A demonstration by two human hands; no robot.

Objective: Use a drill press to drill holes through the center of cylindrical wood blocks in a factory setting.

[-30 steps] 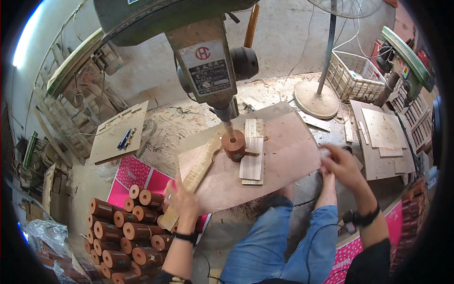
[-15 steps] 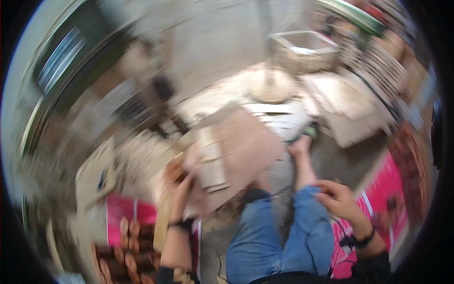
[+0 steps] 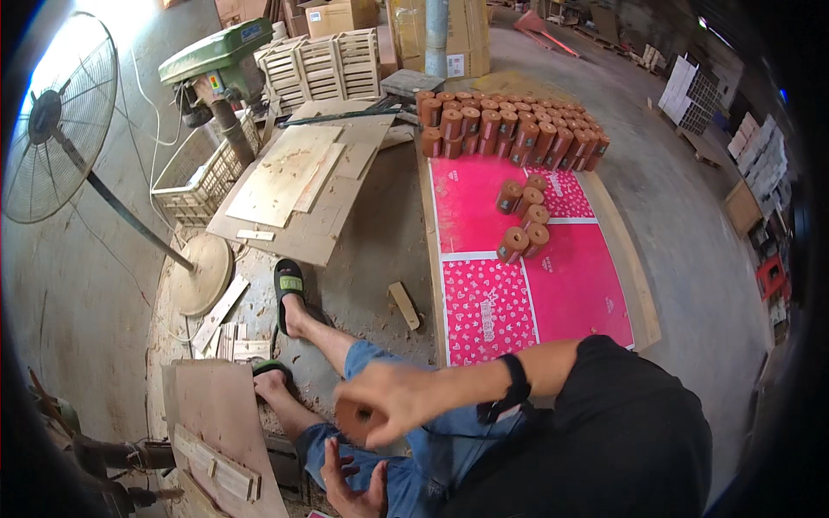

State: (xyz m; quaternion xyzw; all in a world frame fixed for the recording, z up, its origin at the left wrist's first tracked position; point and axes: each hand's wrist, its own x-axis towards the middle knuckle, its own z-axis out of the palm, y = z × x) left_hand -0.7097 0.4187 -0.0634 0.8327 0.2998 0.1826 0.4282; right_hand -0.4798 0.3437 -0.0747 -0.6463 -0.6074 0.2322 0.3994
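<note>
A reddish-brown wooden cylinder (image 3: 356, 420) with a hole in its end is in my right hand (image 3: 393, 399), which is closed round it and a little blurred. My right arm, with a black band at the wrist, crosses above my jeans. Just below, my left hand (image 3: 352, 485) is empty with its fingers apart, palm turned up. Beside it, a brown board (image 3: 226, 388) carries a pale wooden jig (image 3: 216, 466). To the right, several similar loose cylinders (image 3: 528, 213) stand on a pink printed sheet (image 3: 570, 276).
A dense block of stacked cylinders (image 3: 518, 125) stands at the sheet's far end. Plywood panels (image 3: 285, 181) lie beyond my feet, near a plastic crate (image 3: 203, 186) and a green drill press (image 3: 216, 56). A large fan (image 3: 60, 116) stands left. A wood offcut (image 3: 403, 306) lies on the floor.
My view has swung to the right, bringing the pink sheet and stacked cylinders into the middle. The brown cylinder has passed from my left hand to my right, and the left hand has let go.
</note>
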